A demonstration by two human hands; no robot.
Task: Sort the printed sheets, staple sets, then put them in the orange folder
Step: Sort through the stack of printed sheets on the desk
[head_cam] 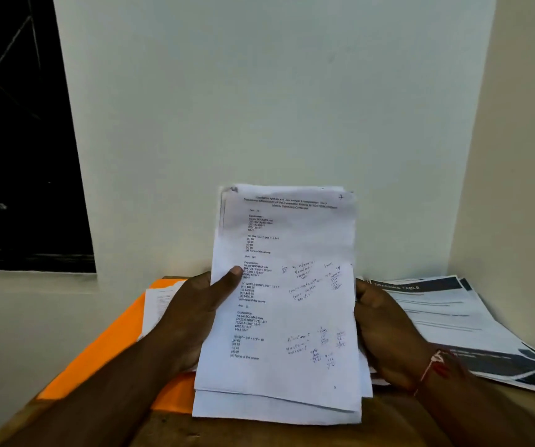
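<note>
Both hands, left hand (195,321) and right hand (385,330), clamp fingers on the printed sheets (288,304) above the orange folder (98,353).

Soft, even light fills the frame, brightest on the pale wall (259,91), while the window (17,124) at left is black. The printed sheets (292,253) are slightly blurred, their small text smeared. The wide lens bends lines toward the edges.

A stack of sheets (292,301) is in the middle, above the bench (227,433). The left grip (195,314) is on its left edge and the right grip (385,330) on its right. A folder (104,346) lies on the bench to the left, with one sheet (159,301) on top. Another pile (446,317) lies to the right.
</note>
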